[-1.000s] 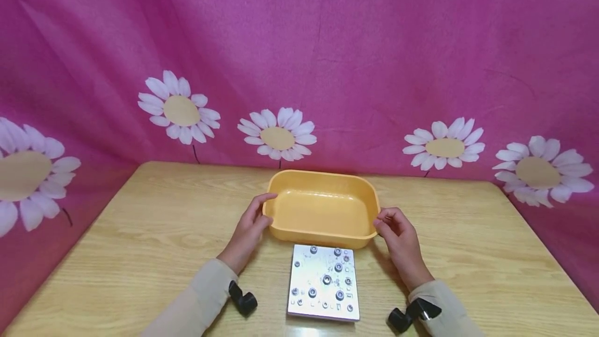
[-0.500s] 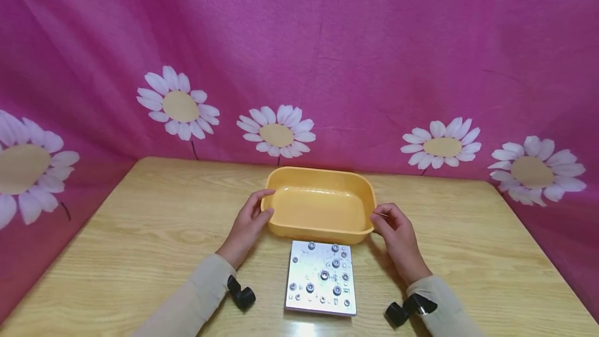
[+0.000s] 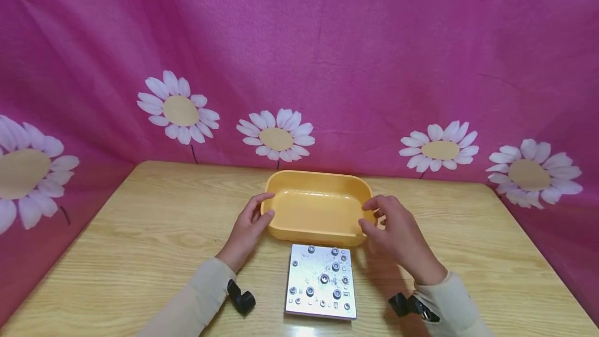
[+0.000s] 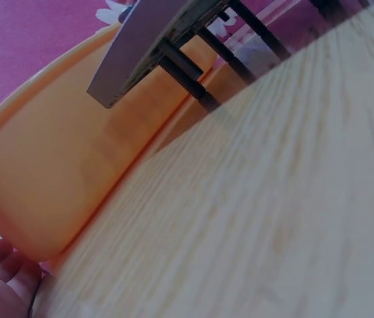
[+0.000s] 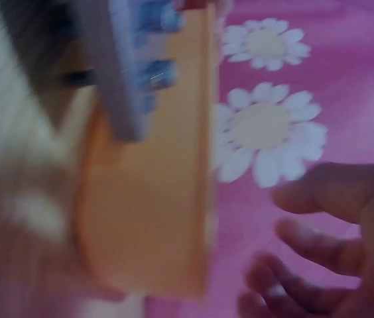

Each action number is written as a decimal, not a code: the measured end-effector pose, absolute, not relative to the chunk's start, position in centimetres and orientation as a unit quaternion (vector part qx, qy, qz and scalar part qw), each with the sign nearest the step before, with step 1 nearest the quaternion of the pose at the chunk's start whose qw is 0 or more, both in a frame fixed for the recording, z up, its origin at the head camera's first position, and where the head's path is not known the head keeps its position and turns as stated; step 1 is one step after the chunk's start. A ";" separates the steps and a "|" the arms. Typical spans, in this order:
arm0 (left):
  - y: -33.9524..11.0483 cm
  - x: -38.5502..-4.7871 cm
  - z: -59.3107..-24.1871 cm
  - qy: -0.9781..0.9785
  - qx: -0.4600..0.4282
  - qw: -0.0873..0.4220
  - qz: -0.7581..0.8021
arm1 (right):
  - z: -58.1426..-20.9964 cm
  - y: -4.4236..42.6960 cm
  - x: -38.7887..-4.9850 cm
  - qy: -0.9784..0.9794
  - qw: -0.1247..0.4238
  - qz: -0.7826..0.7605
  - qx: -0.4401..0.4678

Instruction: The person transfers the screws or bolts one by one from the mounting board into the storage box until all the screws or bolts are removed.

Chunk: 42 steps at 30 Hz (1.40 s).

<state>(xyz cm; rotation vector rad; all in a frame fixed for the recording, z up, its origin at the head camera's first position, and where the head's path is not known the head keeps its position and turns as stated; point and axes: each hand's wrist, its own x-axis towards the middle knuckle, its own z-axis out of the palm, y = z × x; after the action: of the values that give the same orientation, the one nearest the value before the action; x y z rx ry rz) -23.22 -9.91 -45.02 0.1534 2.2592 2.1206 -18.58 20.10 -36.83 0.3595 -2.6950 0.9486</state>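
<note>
A yellow tray [image 3: 318, 212] with nothing in it stands on the table. My left hand [image 3: 245, 233] grips its left end, thumb and fingers at the rim; in the left wrist view the fingers [image 4: 4, 268] lie by the tray's corner [image 4: 34, 192]. My right hand [image 3: 402, 235] is over the right end, and in the right wrist view the hand [image 5: 333, 245] is spread, apart from the tray [image 5: 154, 218]. In front of the tray is a square metal plate [image 3: 315, 290] with several bolts, whose threaded ends show beneath it in the left wrist view.
The wooden table [image 3: 154, 254] reaches to a pink cloth [image 3: 355, 66] with printed white flowers, which hangs behind and at both sides. The plate stands raised on its bolts close to the tray's front wall.
My right hand has let go of the tray's right rim, lifted and shifted left over it, its fingers spreading. The left hand keeps its grip.
</note>
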 end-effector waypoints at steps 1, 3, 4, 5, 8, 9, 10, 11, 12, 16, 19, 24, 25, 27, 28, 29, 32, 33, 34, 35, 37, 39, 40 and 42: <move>-10.0 -23.2 -45.0 0.727 0.051 0.020 0.684 | -36.4 19.8 -18.4 -0.932 0.109 0.319 0.131; -10.0 -23.2 -45.0 0.729 0.052 0.020 0.682 | -35.8 19.2 -18.1 -0.942 0.055 0.302 0.139; -10.1 -23.2 -45.0 0.730 0.050 0.020 0.681 | -35.5 18.9 -18.0 -0.945 0.027 0.295 0.142; -10.1 -23.2 -45.0 0.732 0.049 0.020 0.680 | -35.3 18.7 -17.8 -0.948 0.002 0.284 0.146; -10.1 -23.3 -45.0 0.735 0.043 0.020 0.676 | -35.1 18.0 -17.4 -0.952 -0.047 0.257 0.161; -10.1 -23.3 -45.0 0.735 0.041 0.022 0.676 | -35.2 17.8 -17.2 -0.952 -0.055 0.251 0.164; -10.2 -23.3 -45.0 0.736 0.040 0.023 0.676 | -35.2 17.6 -17.1 -0.954 -0.059 0.243 0.167; -10.2 -23.3 -45.1 0.736 0.039 0.025 0.675 | -35.3 17.5 -17.0 -0.955 -0.062 0.235 0.169; -10.2 -23.3 -45.1 0.735 0.039 0.026 0.676 | -35.4 17.4 -16.9 -0.956 -0.065 0.231 0.167; -10.3 -23.2 -45.1 0.732 0.044 0.026 0.679 | -35.8 16.8 -16.6 -0.963 -0.085 0.204 0.153; -10.3 -23.2 -45.0 0.728 0.050 0.024 0.683 | -36.1 16.4 -16.6 -0.968 -0.089 0.183 0.143; -10.1 -23.2 -44.8 0.718 0.057 0.022 0.693 | -36.4 16.1 -16.6 -0.973 -0.084 0.171 0.133; -10.1 -23.2 -44.8 0.717 0.058 0.022 0.694 | -36.5 16.0 -16.5 -0.973 -0.084 0.168 0.132; -10.0 -23.2 -44.8 0.718 0.058 0.023 0.693 | -36.6 15.8 -16.5 -0.974 -0.083 0.164 0.131; -10.0 -23.2 -44.8 0.720 0.056 0.024 0.691 | -36.6 15.7 -16.4 -0.975 -0.081 0.161 0.131; -10.0 -23.2 -44.8 0.722 0.054 0.026 0.689 | -36.7 15.7 -16.3 -0.975 -0.081 0.159 0.130; -10.0 -23.1 -44.9 0.727 0.049 0.026 0.684 | -36.8 15.5 -16.3 -0.977 -0.075 0.153 0.128; -10.0 -23.1 -44.9 0.726 0.050 0.025 0.685 | -36.8 15.5 -16.3 -0.977 -0.075 0.151 0.128; -10.0 -23.1 -44.9 0.727 0.049 0.024 0.685 | -36.8 15.4 -16.3 -0.978 -0.075 0.150 0.127; -10.1 -23.1 -44.9 0.727 0.051 0.022 0.685 | -36.8 15.4 -16.3 -0.978 -0.074 0.149 0.127; -10.1 -23.2 -44.9 0.726 0.053 0.019 0.686 | -36.8 15.4 -16.3 -0.978 -0.072 0.147 0.129; -10.1 -23.2 -44.9 0.724 0.058 0.018 0.687 | -36.8 15.4 -16.3 -0.978 -0.069 0.145 0.131; -10.1 -23.1 -44.9 0.724 0.058 0.019 0.687 | -36.8 15.3 -16.4 -0.978 -0.067 0.145 0.133; -10.1 -23.1 -45.0 0.722 0.061 0.022 0.689 | -36.9 15.3 -16.4 -0.978 -0.066 0.145 0.134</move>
<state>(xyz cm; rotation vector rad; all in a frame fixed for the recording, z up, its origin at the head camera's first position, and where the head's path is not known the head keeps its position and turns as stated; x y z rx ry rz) -23.15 -10.10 -44.96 0.1892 2.2365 2.1359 -16.35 15.31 -36.85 0.4400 -3.2093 0.4745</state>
